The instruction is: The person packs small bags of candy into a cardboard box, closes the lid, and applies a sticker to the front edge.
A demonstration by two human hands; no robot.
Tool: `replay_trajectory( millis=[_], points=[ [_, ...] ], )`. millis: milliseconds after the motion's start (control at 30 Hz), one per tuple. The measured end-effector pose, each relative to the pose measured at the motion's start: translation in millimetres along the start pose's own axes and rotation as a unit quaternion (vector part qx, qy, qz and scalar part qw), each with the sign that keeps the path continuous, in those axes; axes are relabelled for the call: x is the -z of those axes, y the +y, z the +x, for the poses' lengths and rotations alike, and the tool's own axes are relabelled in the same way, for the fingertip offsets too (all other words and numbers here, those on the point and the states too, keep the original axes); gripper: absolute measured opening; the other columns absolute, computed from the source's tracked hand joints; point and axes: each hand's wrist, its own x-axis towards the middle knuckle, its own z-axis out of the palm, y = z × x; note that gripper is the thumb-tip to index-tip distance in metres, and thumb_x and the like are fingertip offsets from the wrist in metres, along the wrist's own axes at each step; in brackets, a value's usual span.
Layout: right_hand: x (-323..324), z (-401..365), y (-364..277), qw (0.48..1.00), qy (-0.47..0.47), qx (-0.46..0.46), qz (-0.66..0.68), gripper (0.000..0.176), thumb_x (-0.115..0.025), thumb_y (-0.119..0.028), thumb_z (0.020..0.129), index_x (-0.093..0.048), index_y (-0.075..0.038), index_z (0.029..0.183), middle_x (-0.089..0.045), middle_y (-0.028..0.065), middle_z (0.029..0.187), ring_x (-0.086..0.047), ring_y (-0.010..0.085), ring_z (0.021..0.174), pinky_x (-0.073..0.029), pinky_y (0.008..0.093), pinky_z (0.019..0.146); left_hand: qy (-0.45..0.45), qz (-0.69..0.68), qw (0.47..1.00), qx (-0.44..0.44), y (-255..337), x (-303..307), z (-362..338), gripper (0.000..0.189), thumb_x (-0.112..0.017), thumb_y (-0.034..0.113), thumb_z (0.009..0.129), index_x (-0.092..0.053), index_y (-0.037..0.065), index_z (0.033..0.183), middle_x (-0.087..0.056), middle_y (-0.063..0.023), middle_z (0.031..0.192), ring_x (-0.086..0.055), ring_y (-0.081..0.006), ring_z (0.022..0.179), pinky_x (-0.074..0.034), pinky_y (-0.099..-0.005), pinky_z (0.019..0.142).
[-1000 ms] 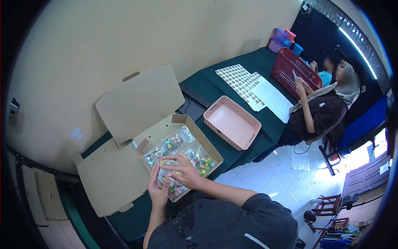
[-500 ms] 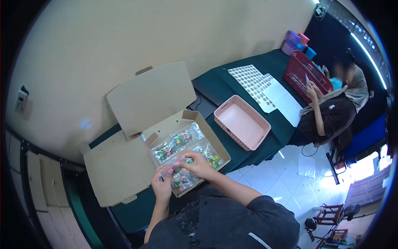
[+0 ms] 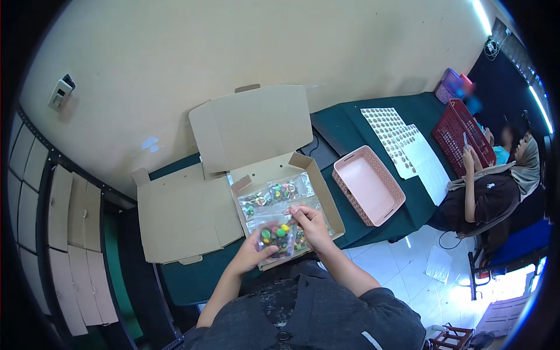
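Two hands are over the big open cardboard box (image 3: 326, 195). The left hand (image 3: 249, 255) holds a clear bag (image 3: 275, 238) of little colored things, with its thumb on the front. That bag is above the near part of the box, and green, yellow and dark bits show in it. The right hand (image 3: 312, 227) is at the top of the bag, thumb and finger close together. I cannot tell if they pinch the plastic. More clear bags (image 3: 290, 188) with colored bits lie inside the box. Behind the box, a tall cardboard flap (image 3: 256, 122) stands up. Just right of the box is a pink basket (image 3: 373, 188). Farther right of the box are a sheet with rows of round brown spots (image 3: 386, 139), a dark red basket (image 3: 458, 131) and a sitting person (image 3: 487, 195).
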Motion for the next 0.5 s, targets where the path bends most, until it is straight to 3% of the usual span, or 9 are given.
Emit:
replay_trajectory(
  millis=[100, 167, 200, 233, 300, 367, 433, 467, 500],
  points=[
    [-5.2, 0.1, 3.8, 0.999, 0.029, -0.032, 0.029, 0.034, -0.049, -0.028, 0.092, -0.061, 0.003, 0.099, -0.058, 0.0052, 0.087, -0.055, 0.0108, 0.078, -0.043, 0.0247, 0.074, 0.092, -0.019, 0.996, 0.005, -13.1, -8.9, 3.3, 0.047, -0.061, 0.009, 0.084, -0.037, 0.002, 0.124, -0.054, -0.0074, 0.108, -0.055, -0.0147, 0.097, -0.047, -0.0270, 0.083],
    [-13.0, -0.2, 3.3, 0.988, 0.025, -0.022, 0.148, 0.037, -0.037, -0.026, 0.097, -0.051, 0.003, 0.115, -0.055, 0.0085, 0.103, -0.052, 0.0136, 0.085, -0.044, 0.0277, 0.080, 0.113, -0.039, 0.993, -0.026, -17.2, -5.8, 7.8, 0.041, -0.060, 0.008, 0.085, -0.039, 0.001, 0.120, -0.055, -0.0065, 0.107, -0.056, -0.0124, 0.092, -0.048, -0.0250, 0.079],
    [-9.2, 0.0, 11.3, 0.991, -0.006, -0.043, 0.128, 0.042, -0.029, -0.028, 0.098, -0.043, 0.003, 0.122, -0.052, 0.0099, 0.109, -0.051, 0.0154, 0.092, -0.044, 0.0308, 0.084, 0.148, -0.078, 0.985, -0.031, -18.4, -3.1, 9.4, 0.040, -0.059, 0.007, 0.085, -0.039, 0.001, 0.119, -0.055, -0.0064, 0.106, -0.056, -0.0118, 0.090, -0.048, -0.0243, 0.078],
    [-8.0, -0.1, 20.6, 0.991, -0.011, -0.044, 0.128, 0.042, -0.029, -0.028, 0.098, -0.043, 0.003, 0.122, -0.052, 0.0099, 0.109, -0.051, 0.0154, 0.092, -0.044, 0.0308, 0.084, 0.182, -0.117, 0.976, -0.038, -19.9, -0.4, 10.7, 0.039, -0.059, 0.007, 0.085, -0.039, 0.001, 0.118, -0.055, -0.0064, 0.105, -0.056, -0.0113, 0.089, -0.048, -0.0236, 0.077],
    [-7.1, -2.6, 41.3, 0.961, -0.087, -0.154, 0.215, 0.042, -0.035, -0.031, 0.097, -0.042, -0.002, 0.126, -0.050, 0.0088, 0.119, -0.050, 0.0161, 0.104, -0.039, 0.0324, 0.092, 0.175, -0.131, 0.974, -0.058, -26.2, 2.9, 13.4, 0.037, -0.056, 0.009, 0.088, -0.040, 0.001, 0.119, -0.055, -0.0069, 0.107, -0.055, -0.0121, 0.092, -0.046, -0.0252, 0.080],
    [-9.1, -11.5, 50.3, 0.960, -0.067, -0.200, 0.185, 0.041, -0.036, -0.029, 0.097, -0.039, -0.004, 0.130, -0.049, 0.0079, 0.121, -0.051, 0.0155, 0.103, -0.041, 0.0314, 0.089, 0.177, -0.012, 0.980, -0.092, -36.9, 4.3, 15.6, 0.036, -0.053, 0.014, 0.090, -0.041, 0.001, 0.121, -0.054, -0.0083, 0.107, -0.053, -0.0132, 0.095, -0.043, -0.0278, 0.083],
    [-14.6, -20.4, 38.4, 0.934, -0.074, -0.271, 0.221, 0.040, -0.037, -0.025, 0.096, -0.038, -0.005, 0.131, -0.048, 0.0078, 0.123, -0.051, 0.0149, 0.104, -0.043, 0.0290, 0.086, 0.175, 0.075, 0.981, -0.036, -38.7, 10.6, 12.3, 0.039, -0.056, 0.017, 0.089, -0.042, 0.003, 0.122, -0.053, -0.0085, 0.107, -0.050, -0.0143, 0.097, -0.038, -0.0291, 0.086],
    [-8.5, -17.4, 49.6, 0.931, -0.147, -0.219, 0.251, 0.040, -0.045, -0.025, 0.094, -0.040, -0.005, 0.128, -0.050, 0.0069, 0.119, -0.052, 0.0143, 0.104, -0.044, 0.0271, 0.083, 0.242, 0.214, 0.943, -0.078, -39.0, 11.5, 11.7, 0.043, -0.059, 0.019, 0.086, -0.041, 0.004, 0.123, -0.052, -0.0064, 0.105, -0.049, -0.0136, 0.097, -0.039, -0.0281, 0.085],
    [-8.0, -16.4, 48.6, 0.931, -0.148, -0.219, 0.251, 0.040, -0.045, -0.025, 0.094, -0.040, -0.005, 0.128, -0.050, 0.0069, 0.119, -0.052, 0.0143, 0.104, -0.044, 0.0271, 0.083, 0.302, 0.348, 0.880, -0.118, -38.2, 12.1, 11.7, 0.047, -0.061, 0.021, 0.084, -0.040, 0.006, 0.124, -0.051, -0.0042, 0.102, -0.049, -0.0129, 0.096, -0.039, -0.0271, 0.084]
  ],
)
